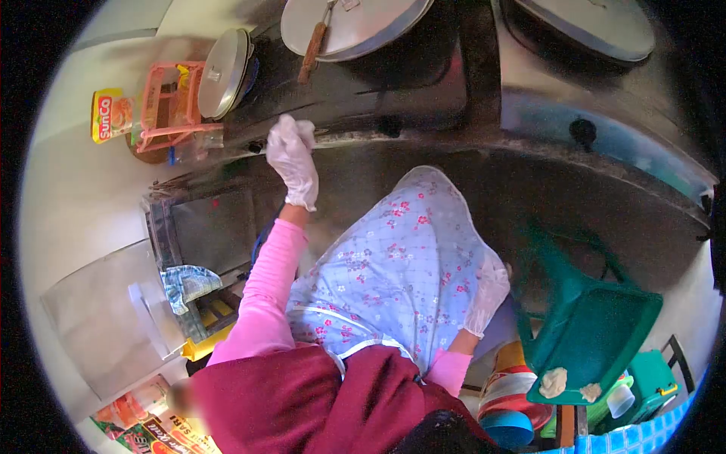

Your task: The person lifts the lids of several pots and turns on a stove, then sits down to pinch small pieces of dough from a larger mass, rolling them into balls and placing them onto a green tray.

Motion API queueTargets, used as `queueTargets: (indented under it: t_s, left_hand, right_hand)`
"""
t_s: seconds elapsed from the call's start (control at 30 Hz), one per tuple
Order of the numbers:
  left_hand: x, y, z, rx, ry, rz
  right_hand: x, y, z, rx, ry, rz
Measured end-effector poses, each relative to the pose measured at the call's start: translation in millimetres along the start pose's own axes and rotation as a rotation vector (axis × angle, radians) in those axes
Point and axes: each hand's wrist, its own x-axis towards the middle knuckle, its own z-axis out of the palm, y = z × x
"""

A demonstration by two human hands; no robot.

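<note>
My left hand [293, 168], in a thin clear glove, is raised at the stove's front edge, close to a dark knob [255, 147]. Its fingers are curled in; I cannot tell what, if anything, is in them. Low at my right side hangs my right hand [488, 295], gloved too, right beside the edge of the blue flowered apron [401, 257]. Its fingers are mostly turned from view. Beyond the left hand, the black stove [363, 102] carries a large lidded pan [370, 30], with a wooden-handled utensil [314, 51] lying across the lid.
Another lidded pan [597, 29] sits on the right-hand stove. At left are a pink rack [155, 106], a leaning lid [221, 74] and a yellow SunCo pack [111, 116]. A green plastic stool [597, 325] bearing two pale lumps stands right, near a red-white container [514, 386].
</note>
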Motion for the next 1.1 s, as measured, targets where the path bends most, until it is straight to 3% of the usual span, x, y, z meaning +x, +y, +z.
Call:
queueTargets:
  t_s: [0.03, 0.1, 0.3, 0.37, 0.4, 0.5, 0.7, 0.9, 1.1]
  left_hand:
    - [-15, -15, -2, -0.012, 0.014, -0.051]
    - [-32, -73, -29, 0.047, -0.021, -0.362]
    - [-86, -161, -65, 0.107, -0.118, -0.701]
    - [-111, -210, -81, 0.008, -0.272, -0.623]
    - [-117, -208, -78, -0.043, -0.349, -0.580]
    - [-126, -199, -66, 0.288, -0.471, -0.598]
    - [-122, -193, -55, 0.269, -0.609, -0.403]
    - [-104, -265, -77, 0.035, -0.688, -0.621]
    - [-96, -264, -81, -0.048, -0.757, -0.684]
  right_hand:
    - [2, 16, -1, 0.034, 0.028, 0.000]
    - [-8, -7, 0, 0.081, 0.045, 0.009]
    - [-22, -18, -9, 0.034, 0.131, 0.056]
    - [-19, -14, -9, 0.055, 0.146, 0.038]
    - [-20, -16, -9, 0.064, 0.152, 0.028]
    - [-23, -18, -14, 0.096, 0.168, 0.006]
    - [-37, -30, -21, 0.197, 0.213, -0.036]
    - [-59, -47, -30, 0.299, 0.264, -0.078]
    - [-81, -58, -36, 0.374, 0.272, -0.098]
